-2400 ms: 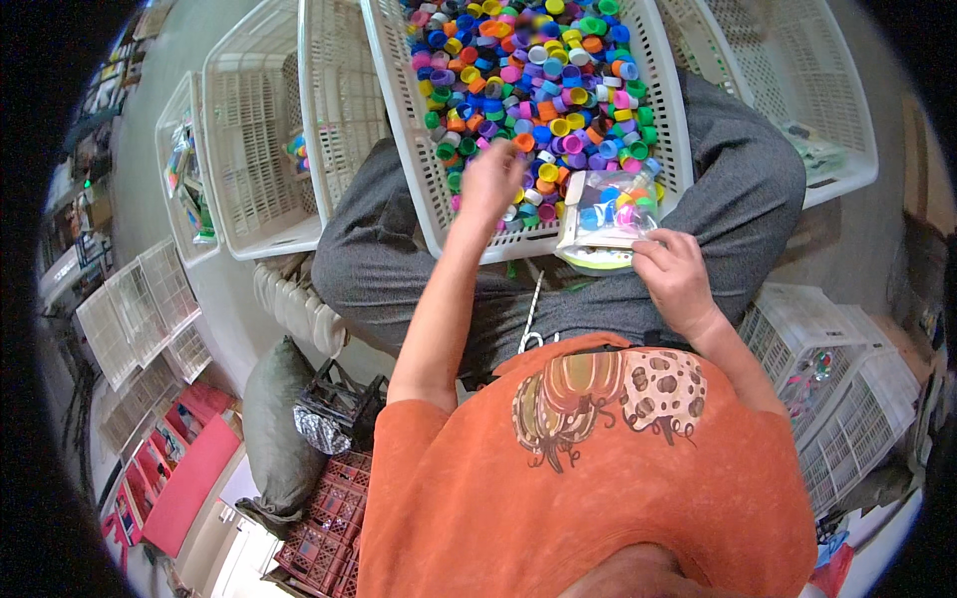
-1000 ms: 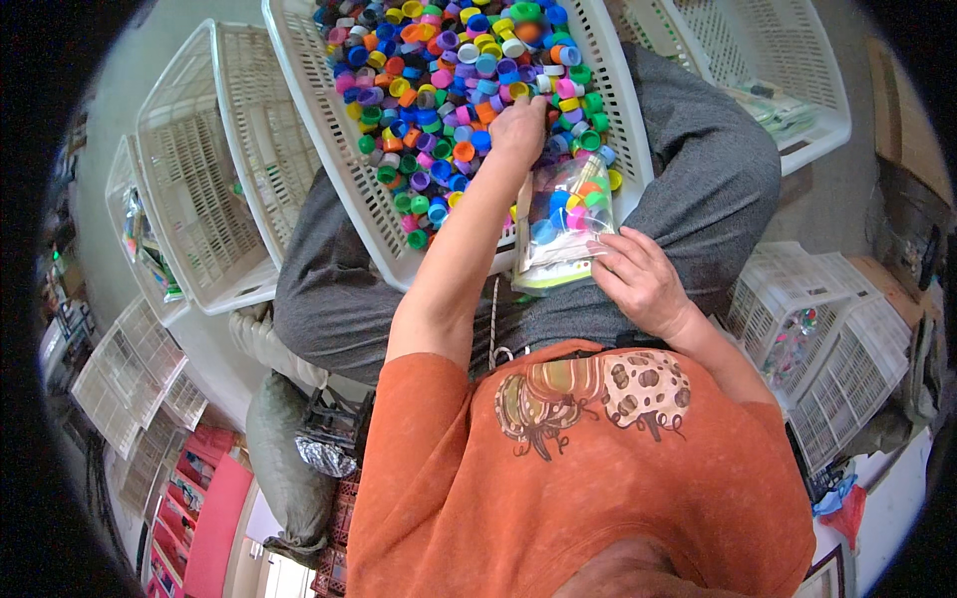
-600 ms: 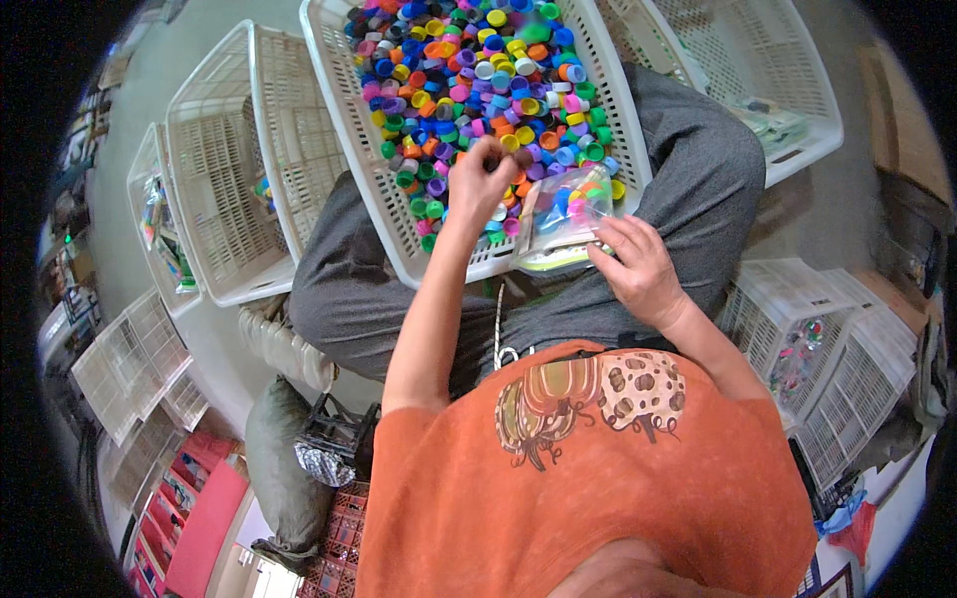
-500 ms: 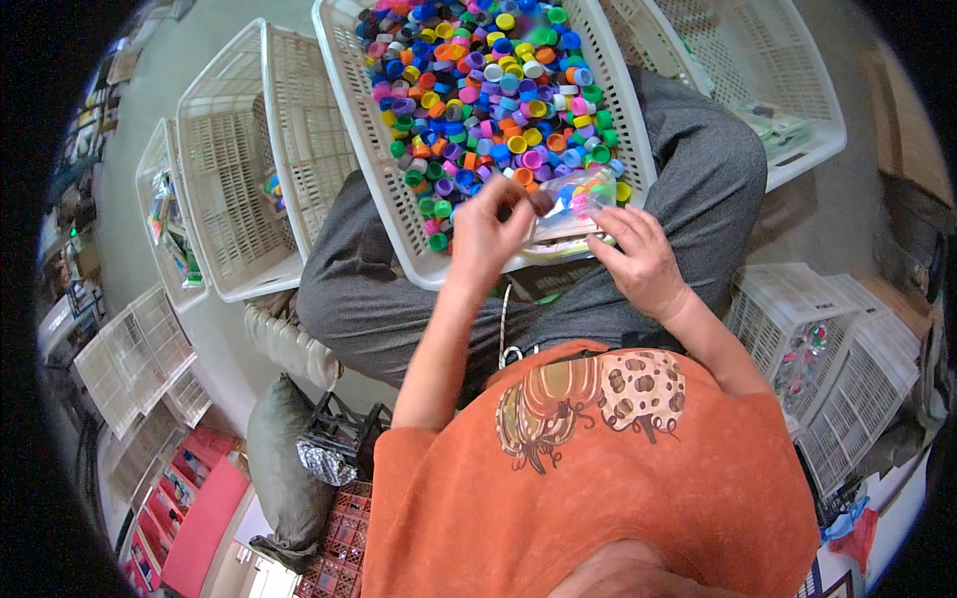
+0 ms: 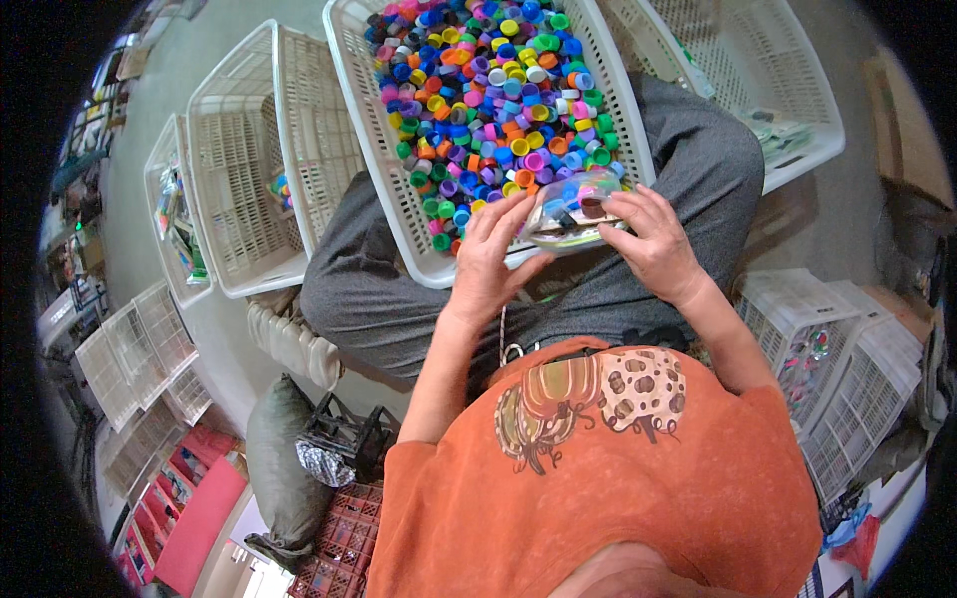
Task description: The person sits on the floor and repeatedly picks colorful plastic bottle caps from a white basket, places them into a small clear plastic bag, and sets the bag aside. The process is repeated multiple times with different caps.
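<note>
A clear plastic bag (image 5: 566, 231) with several coloured caps showing through it lies at the near end of a basket on my lap. A dark brown cap (image 5: 592, 206) shows at its right side. My right hand (image 5: 653, 244) grips the bag's right edge between thumb and fingers. At the bag's left side is my left hand (image 5: 488, 257), its fingers stretched out and thumb apart, close against the plastic. Under and beyond the bag, the white slotted basket (image 5: 371, 169) is filled with loose bottle caps (image 5: 488, 110) in many colours.
White slotted baskets (image 5: 234, 169) stand tilted at my left, and another basket (image 5: 788, 90) at the far right holds clear packets. Stacked baskets (image 5: 837, 369) sit near my right elbow. A stuffed grey-green sack (image 5: 284, 458) and red crates (image 5: 339, 538) lie behind on the left.
My left hand, earlier pinched over the bag's left end, has moved down and its fingers have spread. The bag bulges wider, and a brown cap now shows in it near my right fingers.
</note>
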`<state>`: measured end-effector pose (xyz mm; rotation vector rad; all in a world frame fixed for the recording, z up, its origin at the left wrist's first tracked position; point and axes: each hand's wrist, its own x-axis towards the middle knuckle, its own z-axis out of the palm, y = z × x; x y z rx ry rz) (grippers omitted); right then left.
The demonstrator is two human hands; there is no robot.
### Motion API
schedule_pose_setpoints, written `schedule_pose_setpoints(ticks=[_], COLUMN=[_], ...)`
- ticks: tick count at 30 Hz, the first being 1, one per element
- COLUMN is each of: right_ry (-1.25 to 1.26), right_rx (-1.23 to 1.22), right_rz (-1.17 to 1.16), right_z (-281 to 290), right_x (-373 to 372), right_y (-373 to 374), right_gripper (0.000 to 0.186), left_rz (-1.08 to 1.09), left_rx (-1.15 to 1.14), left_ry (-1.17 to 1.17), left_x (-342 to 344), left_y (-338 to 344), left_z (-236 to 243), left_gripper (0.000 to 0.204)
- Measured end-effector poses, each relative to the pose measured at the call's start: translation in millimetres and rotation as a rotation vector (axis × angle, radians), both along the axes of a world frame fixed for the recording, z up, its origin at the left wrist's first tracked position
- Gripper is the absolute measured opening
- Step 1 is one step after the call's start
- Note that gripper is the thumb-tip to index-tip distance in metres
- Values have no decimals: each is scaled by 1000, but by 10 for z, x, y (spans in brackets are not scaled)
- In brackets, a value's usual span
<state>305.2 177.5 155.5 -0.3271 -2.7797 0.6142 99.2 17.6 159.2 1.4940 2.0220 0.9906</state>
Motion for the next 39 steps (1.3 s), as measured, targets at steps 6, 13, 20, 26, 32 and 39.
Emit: schedule_pose_setpoints(ticks=[6,13,20,26,32,39], right_ry=[-25,-10,172,267,273,313], right_rx=[-23,5,62,-112,-787,-1456], right_rz=[82,87,152,45,16,-5], right_z=[-27,77,656,845,889,934], right_x=[152,60,-63,-242,-452,-697], right_y=[-23,151,73,-63,-87,-86], right_gripper=[21,22,24,21,15,20], left_rz=[-144,-3,47,111,373,460], left_rx=[116,280,419,472,650,684], left_ry=[-103,72,234,136,-470,-609], left_x=[204,29,-57,-39,37,-68], left_y=[-341,-128,-337,-479,-441,-507], left_z=[-639,-491,144,358,533,653], left_gripper=[37,26,23,11,21,22])
